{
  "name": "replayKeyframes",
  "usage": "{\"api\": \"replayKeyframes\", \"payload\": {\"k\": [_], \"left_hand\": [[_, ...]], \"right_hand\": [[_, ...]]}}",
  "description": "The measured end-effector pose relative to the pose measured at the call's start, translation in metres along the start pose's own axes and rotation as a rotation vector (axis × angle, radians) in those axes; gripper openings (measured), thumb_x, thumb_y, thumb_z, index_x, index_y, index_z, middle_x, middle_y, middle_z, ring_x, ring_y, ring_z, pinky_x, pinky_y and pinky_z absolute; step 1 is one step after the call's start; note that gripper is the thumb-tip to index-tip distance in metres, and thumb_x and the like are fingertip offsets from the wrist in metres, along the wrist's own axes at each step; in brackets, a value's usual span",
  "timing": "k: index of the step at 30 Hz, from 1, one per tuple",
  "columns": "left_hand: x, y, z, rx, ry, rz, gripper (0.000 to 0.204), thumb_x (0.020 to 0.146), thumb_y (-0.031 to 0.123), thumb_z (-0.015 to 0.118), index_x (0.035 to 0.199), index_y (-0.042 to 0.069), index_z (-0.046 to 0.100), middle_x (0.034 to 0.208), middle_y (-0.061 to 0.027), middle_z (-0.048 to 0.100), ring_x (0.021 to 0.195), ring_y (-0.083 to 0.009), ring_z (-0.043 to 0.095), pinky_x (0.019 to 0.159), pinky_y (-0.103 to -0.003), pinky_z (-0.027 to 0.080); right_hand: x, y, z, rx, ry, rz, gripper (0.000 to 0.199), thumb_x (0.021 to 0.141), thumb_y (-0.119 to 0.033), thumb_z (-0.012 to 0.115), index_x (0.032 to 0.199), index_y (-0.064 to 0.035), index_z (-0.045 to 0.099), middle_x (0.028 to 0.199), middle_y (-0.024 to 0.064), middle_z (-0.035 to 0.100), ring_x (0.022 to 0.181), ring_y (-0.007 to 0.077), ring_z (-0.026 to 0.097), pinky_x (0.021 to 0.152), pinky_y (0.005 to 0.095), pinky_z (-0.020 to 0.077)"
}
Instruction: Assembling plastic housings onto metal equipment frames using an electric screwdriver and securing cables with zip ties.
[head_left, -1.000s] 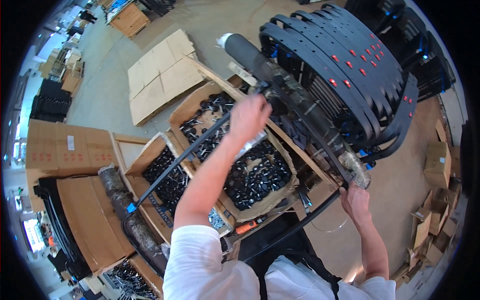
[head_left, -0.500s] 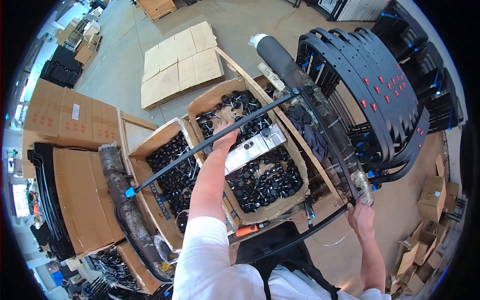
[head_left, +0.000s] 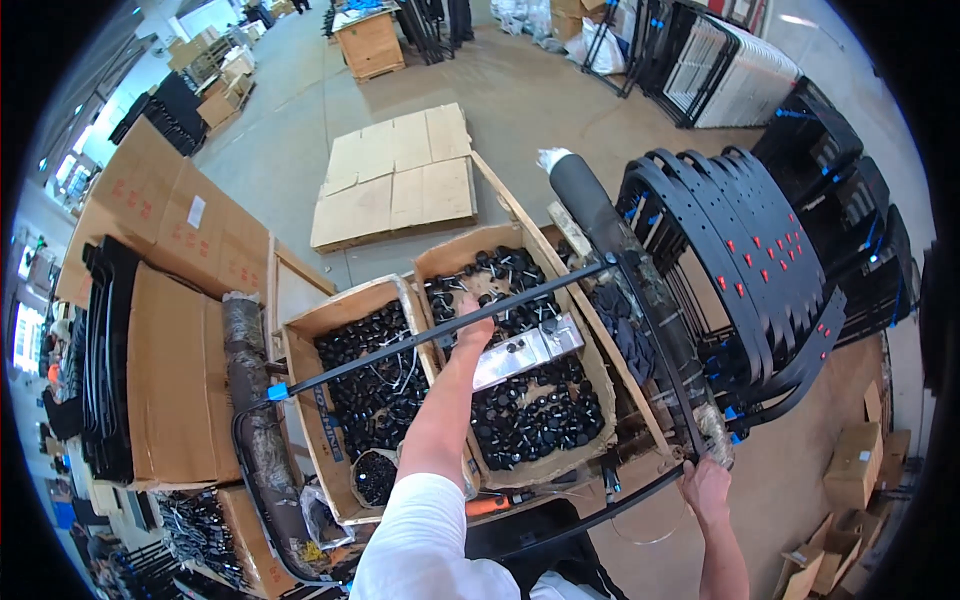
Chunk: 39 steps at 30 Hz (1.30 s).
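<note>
A big brown cardboard box [head_left: 150, 230] lies flat on the left. It has a small white label [head_left: 195, 212] shaped like a rectangle and some red marks near its top edge. Flat sheets of cardboard [head_left: 395, 185] lie on the grey floor further back. Small brown boxes [head_left: 855, 465] sit low on the right.

2 open cardboard boxes stand in front of the person. The left box [head_left: 310, 440] is full of small black round parts, and it has a blue label on its front wall. The right box [head_left: 590, 350] holds more black parts, and a shiny silver bag [head_left: 525, 350] lies on top of them.

A thin black metal frame [head_left: 400, 352] stretches across both boxes. A blue clip [head_left: 277, 391] sits on its left corner. The left hand [head_left: 468, 325] reaches over the right box, right at the frame's top bar. You cannot tell if its fingers are wrapped around the bar. The right hand [head_left: 706, 485] is closed around the frame's lower right corner, so the frame hangs between both hands.

A stack of curved black frames [head_left: 770, 270] with little red tags stands on the right.
</note>
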<state>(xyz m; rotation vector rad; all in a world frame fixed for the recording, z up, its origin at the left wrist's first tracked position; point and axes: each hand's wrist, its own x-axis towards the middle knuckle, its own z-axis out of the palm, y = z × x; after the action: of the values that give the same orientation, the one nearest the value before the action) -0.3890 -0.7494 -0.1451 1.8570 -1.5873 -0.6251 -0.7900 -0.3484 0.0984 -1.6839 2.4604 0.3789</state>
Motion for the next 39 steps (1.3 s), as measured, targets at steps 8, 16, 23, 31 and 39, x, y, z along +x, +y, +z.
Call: {"api": "replayKeyframes", "payload": {"k": [8,16,23,31,39], "left_hand": [[-0.046,0.017,-0.051,-0.876,-0.168,-0.542,0.023,0.105,0.018,0.064,0.121,0.002,0.057,0.095,-0.0098,0.069,0.082,-0.0201,0.074,0.076,-0.033,0.063],[-0.139,0.026,-0.138,-1.079,-0.224,-0.288,0.029,0.108,0.017,0.058,0.125,-0.006,0.054,0.098,-0.0108,0.068,0.085,-0.0181,0.072,0.079,-0.031,0.06],[-0.284,0.053,-0.246,-1.287,-0.438,-0.283,0.034,0.096,0.007,0.059,0.126,-0.002,0.046,0.113,-0.0188,0.064,0.104,-0.0297,0.069,0.088,-0.041,0.06],[-0.412,0.024,-0.313,-1.295,-0.479,-0.595,0.037,0.111,0.018,0.047,0.143,0.0,0.046,0.123,-0.0175,0.065,0.113,-0.0284,0.068,0.097,-0.042,0.057],[-0.447,0.008,-0.332,-1.234,-0.379,-0.569,0.031,0.11,0.01,0.052,0.139,0.002,0.044,0.131,-0.0163,0.066,0.118,-0.0192,0.065,0.1,-0.033,0.054]], "right_hand": [[0.0,-0.003,0.001,0.006,-0.023,0.052,0.044,0.096,-0.035,0.066,0.106,0.0079,0.066,0.088,0.0267,0.074,0.083,0.0431,0.074,0.076,0.0515,0.0594],[0.016,-0.142,-0.087,0.598,0.068,-0.097,0.029,0.095,-0.033,0.067,0.108,-0.0075,0.073,0.099,0.0175,0.075,0.094,0.0382,0.073,0.084,0.0469,0.0568],[0.077,-0.278,-0.045,0.649,0.037,-0.512,0.028,0.091,-0.024,0.069,0.112,-0.0063,0.073,0.109,0.014,0.072,0.107,0.0341,0.068,0.093,0.0436,0.0542],[0.224,-0.437,0.016,0.176,0.108,-0.559,0.04,0.095,-0.039,0.062,0.115,-0.0065,0.075,0.116,0.0182,0.075,0.112,0.0381,0.07,0.099,0.0457,0.0545],[0.277,-0.48,0.059,-0.051,-0.001,-0.466,0.029,0.095,-0.024,0.058,0.112,-0.0128,0.078,0.116,0.0174,0.077,0.105,0.0358,0.076,0.084,0.0481,0.0617]]}}
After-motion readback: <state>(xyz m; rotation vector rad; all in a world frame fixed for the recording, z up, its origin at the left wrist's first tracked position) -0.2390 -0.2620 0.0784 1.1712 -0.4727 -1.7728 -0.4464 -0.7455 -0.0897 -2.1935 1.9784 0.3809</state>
